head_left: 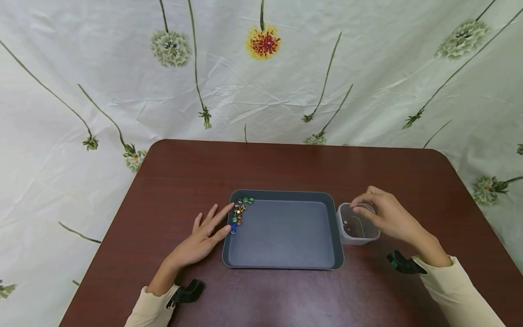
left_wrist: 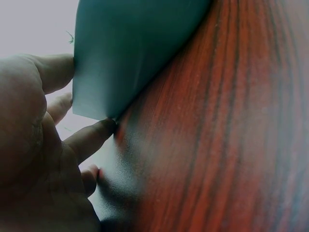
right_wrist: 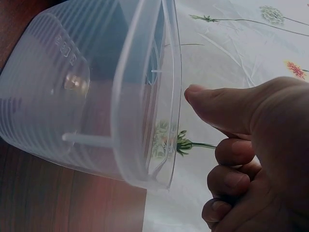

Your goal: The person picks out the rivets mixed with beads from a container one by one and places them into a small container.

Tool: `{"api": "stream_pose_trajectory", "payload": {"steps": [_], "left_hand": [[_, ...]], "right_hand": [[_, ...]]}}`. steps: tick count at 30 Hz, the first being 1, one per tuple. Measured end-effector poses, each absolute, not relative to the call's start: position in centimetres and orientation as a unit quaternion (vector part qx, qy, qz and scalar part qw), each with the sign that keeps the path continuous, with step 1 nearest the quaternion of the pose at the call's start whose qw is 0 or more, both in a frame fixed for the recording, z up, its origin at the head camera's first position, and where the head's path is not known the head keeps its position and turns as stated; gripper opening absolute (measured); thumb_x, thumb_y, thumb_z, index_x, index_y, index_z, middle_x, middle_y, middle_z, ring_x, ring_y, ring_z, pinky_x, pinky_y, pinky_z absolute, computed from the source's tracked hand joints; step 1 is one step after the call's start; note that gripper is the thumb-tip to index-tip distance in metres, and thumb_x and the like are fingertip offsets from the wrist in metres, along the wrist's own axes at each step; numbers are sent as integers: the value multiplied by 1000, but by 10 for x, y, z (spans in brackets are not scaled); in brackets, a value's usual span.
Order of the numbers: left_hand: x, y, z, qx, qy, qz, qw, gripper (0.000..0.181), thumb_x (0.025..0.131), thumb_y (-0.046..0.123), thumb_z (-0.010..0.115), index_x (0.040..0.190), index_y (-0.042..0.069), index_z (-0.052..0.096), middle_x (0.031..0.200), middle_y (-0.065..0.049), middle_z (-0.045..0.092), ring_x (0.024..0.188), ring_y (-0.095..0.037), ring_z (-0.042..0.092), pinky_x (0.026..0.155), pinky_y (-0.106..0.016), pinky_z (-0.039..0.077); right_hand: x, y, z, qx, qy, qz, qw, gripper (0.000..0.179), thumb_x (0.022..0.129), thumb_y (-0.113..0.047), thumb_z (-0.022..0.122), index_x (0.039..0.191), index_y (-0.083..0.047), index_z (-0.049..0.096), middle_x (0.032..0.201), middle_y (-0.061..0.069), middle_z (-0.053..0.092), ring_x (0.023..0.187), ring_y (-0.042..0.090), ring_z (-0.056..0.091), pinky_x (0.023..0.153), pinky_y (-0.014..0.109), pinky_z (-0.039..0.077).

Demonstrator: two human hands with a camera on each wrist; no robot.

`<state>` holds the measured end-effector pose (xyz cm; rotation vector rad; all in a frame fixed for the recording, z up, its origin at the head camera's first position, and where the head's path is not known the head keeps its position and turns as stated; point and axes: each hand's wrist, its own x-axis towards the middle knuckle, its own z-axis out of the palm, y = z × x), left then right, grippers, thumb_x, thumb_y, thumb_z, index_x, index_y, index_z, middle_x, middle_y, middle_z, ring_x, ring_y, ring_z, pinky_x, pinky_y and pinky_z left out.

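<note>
The left hand [head_left: 198,240] lies flat on the brown table [head_left: 171,181] with straight, loose fingers. It holds nothing. Its fingertips touch the outside wall of the grey tray [head_left: 282,263], right by the corner. Just over that wall from the fingertips sits a small bunch of colored push pins [head_left: 239,211], all crowded in the tray's far left corner.

The right hand [head_left: 388,218] hangs over the small clear plastic tub [head_left: 357,227], which stands touching the tray's other side. Its fingers curl above the tub's rim. In the right wrist view the thumb [right_wrist: 222,108] is close to the rim but not on it, so I cannot tell if it pinches anything.

The pins look tiny, light and hard, with sharp points. They will likely slip and roll, so it seems best to pinch one by its round head. The tub looks thin and light and may slide when bumped.
</note>
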<state>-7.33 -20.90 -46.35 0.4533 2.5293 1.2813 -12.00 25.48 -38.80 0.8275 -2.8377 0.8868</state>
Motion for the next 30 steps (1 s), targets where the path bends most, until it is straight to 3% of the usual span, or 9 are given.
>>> {"api": "stream_pose_trajectory", "payload": {"steps": [15,22,26,30], "left_hand": [[-73,-209,-464,157,874,442,132,60,107,38,46,161,30,22,168,-6,19,156,-35,-5,113,-66,-16],[-73,-209,-464,157,875,440,130,60,107,38,46,161,30,22,167,-5,20,156,-35,-5,113,-67,-16],[-73,-210,-464,159,875,438,130,60,107,38,46,161,29,22,167,-5,20,156,-36,-5,113,-67,-15],[-73,-208,-464,160,874,441,131,60,108,37,46,162,27,22,167,-5,19,156,-36,-5,113,-67,-16]], "right_hand": [[-121,252,-391,278,-916,286,53,13,84,-3,79,95,-10,77,78,-11,49,64,3,40,57,21,36],[-122,247,-389,281,-919,274,49,18,85,-2,78,100,-11,75,82,-11,54,89,16,67,69,28,49],[-125,241,-388,285,-914,285,44,15,86,-3,77,99,-11,75,82,-11,54,90,17,68,70,28,50],[-127,235,-388,291,-912,286,45,16,87,-4,77,100,-12,75,82,-10,53,82,10,61,70,27,48]]}}
